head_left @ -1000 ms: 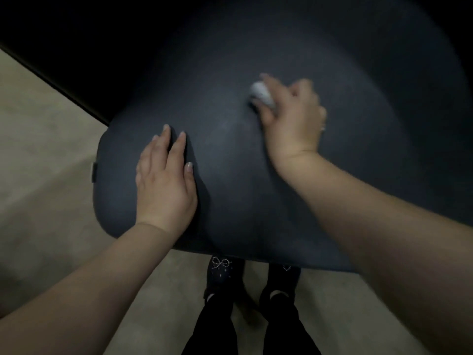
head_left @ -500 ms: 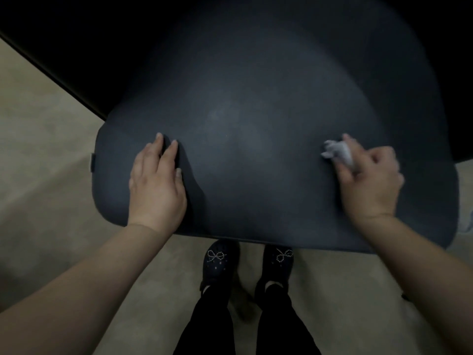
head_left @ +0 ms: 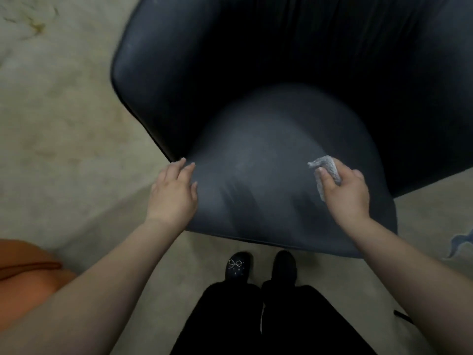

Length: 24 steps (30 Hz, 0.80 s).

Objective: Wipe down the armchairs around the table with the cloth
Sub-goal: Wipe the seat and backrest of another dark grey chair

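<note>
Both arms are bare right up to the edge of the shot, no sleeves, and I can't spot a watch or bracelet on either wrist. The left hand (head_left: 174,194) has longish pale nails, and so does the right hand (head_left: 348,194). Loose black trousers (head_left: 271,321) below. Black shoes (head_left: 236,266), rounded toes, and the left one has a little sparkly bow stitched on with tiny studs under it

The right hand (head_left: 345,193) has swept the cloth (head_left: 326,166) from mid-seat (head_left: 256,170) to its right side.
</note>
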Each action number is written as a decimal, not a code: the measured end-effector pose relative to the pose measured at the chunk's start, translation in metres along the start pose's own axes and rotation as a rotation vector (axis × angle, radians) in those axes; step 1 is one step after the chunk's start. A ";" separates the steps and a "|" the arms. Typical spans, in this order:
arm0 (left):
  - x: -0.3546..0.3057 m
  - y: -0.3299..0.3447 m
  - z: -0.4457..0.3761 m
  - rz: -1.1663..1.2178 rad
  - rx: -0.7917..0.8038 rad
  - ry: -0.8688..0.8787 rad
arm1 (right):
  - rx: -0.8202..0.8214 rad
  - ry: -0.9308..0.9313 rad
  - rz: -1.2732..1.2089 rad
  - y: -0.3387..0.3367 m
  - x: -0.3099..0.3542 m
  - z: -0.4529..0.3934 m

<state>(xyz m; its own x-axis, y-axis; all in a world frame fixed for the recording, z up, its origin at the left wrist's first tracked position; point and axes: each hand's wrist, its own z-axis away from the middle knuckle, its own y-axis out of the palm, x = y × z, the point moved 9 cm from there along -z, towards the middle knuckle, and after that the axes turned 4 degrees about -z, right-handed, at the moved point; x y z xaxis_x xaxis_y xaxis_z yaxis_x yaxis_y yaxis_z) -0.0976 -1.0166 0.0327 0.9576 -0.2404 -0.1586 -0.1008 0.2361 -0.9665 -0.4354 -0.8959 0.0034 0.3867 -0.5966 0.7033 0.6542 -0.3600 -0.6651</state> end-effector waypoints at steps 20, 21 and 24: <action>0.108 -0.176 -0.070 -0.010 0.010 0.270 | -0.130 0.114 -0.398 0.058 0.221 0.072; 0.114 -0.183 -0.080 -0.009 0.009 0.292 | -0.149 0.128 -0.415 0.062 0.228 0.076; 0.122 -0.197 -0.108 -0.018 0.012 0.347 | -0.194 0.153 -0.416 0.069 0.247 0.086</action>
<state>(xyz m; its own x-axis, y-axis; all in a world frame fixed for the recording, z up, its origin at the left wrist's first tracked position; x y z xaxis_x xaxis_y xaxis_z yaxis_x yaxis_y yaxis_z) 0.0102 -1.1947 0.1820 0.8103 -0.5497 -0.2031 -0.0802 0.2393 -0.9676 -0.2385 -1.0069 0.1528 0.0086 -0.4669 0.8843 0.5944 -0.7087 -0.3799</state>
